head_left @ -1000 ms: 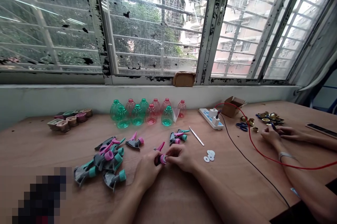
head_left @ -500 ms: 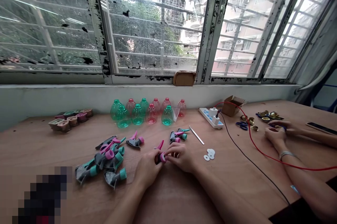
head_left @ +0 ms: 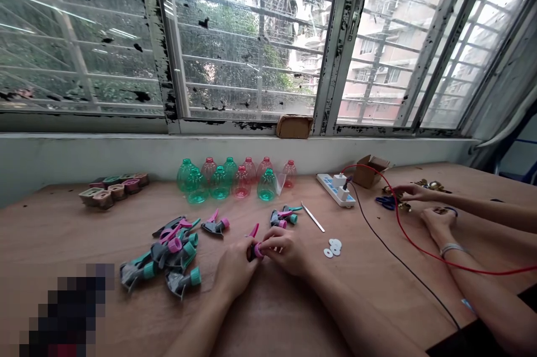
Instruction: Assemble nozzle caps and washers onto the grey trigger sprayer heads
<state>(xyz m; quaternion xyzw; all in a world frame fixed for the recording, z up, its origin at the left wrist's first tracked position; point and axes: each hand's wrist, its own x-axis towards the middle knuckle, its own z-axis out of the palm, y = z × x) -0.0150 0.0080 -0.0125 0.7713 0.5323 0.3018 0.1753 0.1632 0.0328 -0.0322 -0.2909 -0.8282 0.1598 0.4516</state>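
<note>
From my far-off seat, I am seeing a wooden counter (head_left: 277,312) that is looking smooth and dull. The see-through bottles (head_left: 220,184) are looking like shiny, smooth plastic. The held spray head (head_left: 257,250) is showing pink plastic. The little box (head_left: 370,172) is looking like dull cardboard, and gold metal bits (head_left: 436,185) are shining.

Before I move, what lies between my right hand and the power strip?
In the head view, the white stick lies on the table between your right hand and the power strip.
</note>
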